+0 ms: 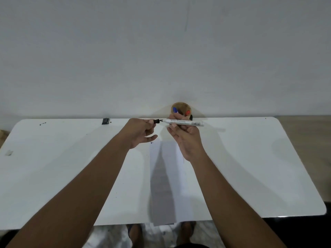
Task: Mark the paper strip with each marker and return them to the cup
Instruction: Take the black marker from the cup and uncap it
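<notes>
My right hand (186, 138) holds a white-barrelled marker (184, 122) level, its black tip pointing left. My left hand (141, 132) pinches the black cap (156, 121) just left of the tip, a small gap between them. Both hands hover above the far end of a long white paper strip (166, 181) that runs toward me down the middle of the table and overhangs the near edge. A small blue mark (151, 142) sits by the strip's far left corner. Behind my hands stands a brown cup (180, 108) with a blue-capped marker (175, 110) and a red-capped marker (187, 112) in it.
The white table (250, 158) stands against a white wall. A small black object (105, 121) lies at the far edge left of centre, and a scrap of tape (8, 153) sits at the far left. Feet show on the floor below the near edge.
</notes>
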